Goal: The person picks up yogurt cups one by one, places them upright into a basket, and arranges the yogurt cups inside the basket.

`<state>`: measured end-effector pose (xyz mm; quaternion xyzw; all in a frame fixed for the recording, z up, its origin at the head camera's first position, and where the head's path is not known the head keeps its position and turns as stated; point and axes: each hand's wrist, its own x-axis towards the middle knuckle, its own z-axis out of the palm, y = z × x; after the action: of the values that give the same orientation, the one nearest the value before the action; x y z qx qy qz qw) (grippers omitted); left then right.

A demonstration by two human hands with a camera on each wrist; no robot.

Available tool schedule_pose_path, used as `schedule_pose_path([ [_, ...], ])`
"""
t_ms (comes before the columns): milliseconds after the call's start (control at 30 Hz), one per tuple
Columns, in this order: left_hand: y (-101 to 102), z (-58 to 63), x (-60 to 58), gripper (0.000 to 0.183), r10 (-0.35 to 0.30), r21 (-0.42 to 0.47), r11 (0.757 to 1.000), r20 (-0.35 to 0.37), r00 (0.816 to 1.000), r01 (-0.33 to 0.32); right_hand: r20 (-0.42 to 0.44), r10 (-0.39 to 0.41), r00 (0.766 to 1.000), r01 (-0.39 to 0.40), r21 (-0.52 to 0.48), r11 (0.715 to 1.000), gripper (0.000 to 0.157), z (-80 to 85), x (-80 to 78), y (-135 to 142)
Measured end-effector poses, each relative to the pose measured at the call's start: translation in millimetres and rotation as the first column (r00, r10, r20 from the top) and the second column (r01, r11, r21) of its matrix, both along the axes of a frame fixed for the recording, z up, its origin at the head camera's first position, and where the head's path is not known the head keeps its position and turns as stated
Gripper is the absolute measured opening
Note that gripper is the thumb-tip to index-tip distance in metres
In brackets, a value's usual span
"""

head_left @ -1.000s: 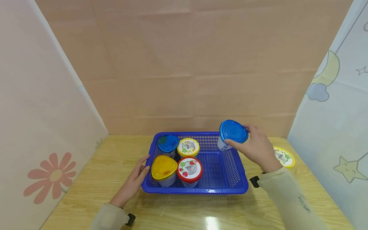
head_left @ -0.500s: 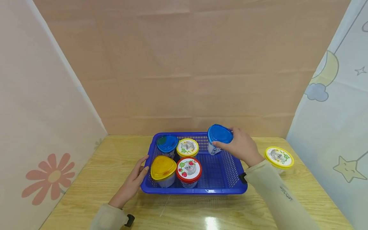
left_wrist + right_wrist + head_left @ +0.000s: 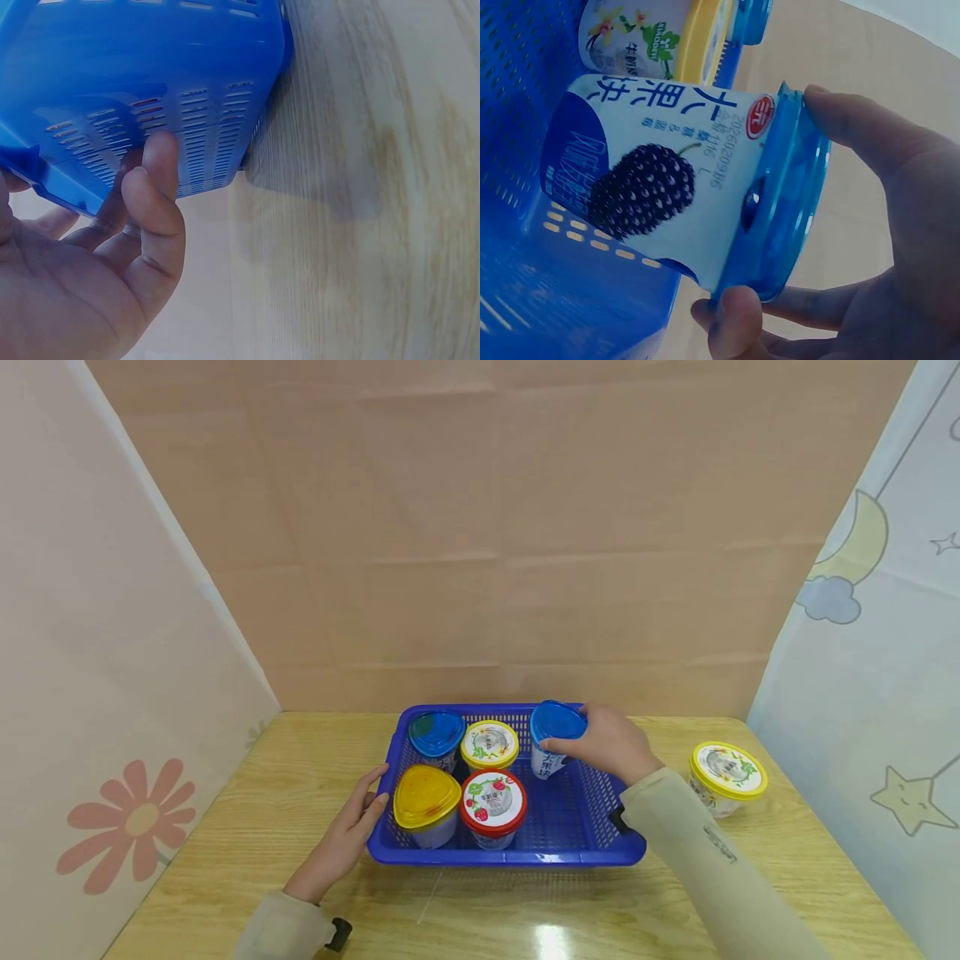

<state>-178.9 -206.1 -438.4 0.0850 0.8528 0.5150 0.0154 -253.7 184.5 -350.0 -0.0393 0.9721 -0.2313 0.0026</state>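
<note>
A blue plastic basket with slotted walls stands on the wooden table. My left hand grips its left rim; the left wrist view shows the fingers curled against the outer wall. At the basket's right rear, my right hand holds a blue-lidded yogurt cup by its lid, thumb and fingers on opposite sides. The cup, printed with a blackberry, hangs slightly tilted inside the basket. On the left stand a blue-lidded cup, a yellow-lidded cup, a white-topped yellow-rimmed cup and a red-rimmed cup.
Another white-topped cup with a yellow rim stands on the table to the right of the basket. A brown paper-like backdrop rises behind, with patterned panels along both sides.
My right hand has carried the blue-lidded yogurt cup left and down into the basket. The cup on the right table has come into fuller view. My left hand stays on the rim.
</note>
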Motion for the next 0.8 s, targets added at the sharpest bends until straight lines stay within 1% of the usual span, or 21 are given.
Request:
schedule_pose_path([
  [267,0,0.3,-0.4,0.05,-0.003,-0.002,1.0,-0.004,1.0,0.003,0.035,0.034,0.999,-0.035,0.049,0.998,0.105,-4.1,-7.6,-5],
  [367,0,0.4,-0.8,0.05,-0.005,0.001,1.0,-0.008,1.0,0.005,0.061,0.032,0.998,-0.035,0.065,0.997,0.105,-5.8,-10.0,-7],
  [500,0,0.6,-0.1,0.049,0.007,0.009,1.0,0.007,1.0,-0.007,0.086,0.027,0.996,-0.034,0.075,0.997,0.105,-6.7,-12.0,-10],
  [700,1,0.8,0.5,0.049,0.007,0.018,1.0,0.025,1.0,-0.008,0.112,0.022,0.993,-0.033,0.1,0.994,0.104,-6.2,-13.4,-11],
  [800,0,1.0,0.1,0.05,0.006,0.015,1.0,0.02,1.0,-0.006,0.118,0.018,0.993,-0.03,0.098,0.995,0.102,-5.4,-13.8,-12],
])
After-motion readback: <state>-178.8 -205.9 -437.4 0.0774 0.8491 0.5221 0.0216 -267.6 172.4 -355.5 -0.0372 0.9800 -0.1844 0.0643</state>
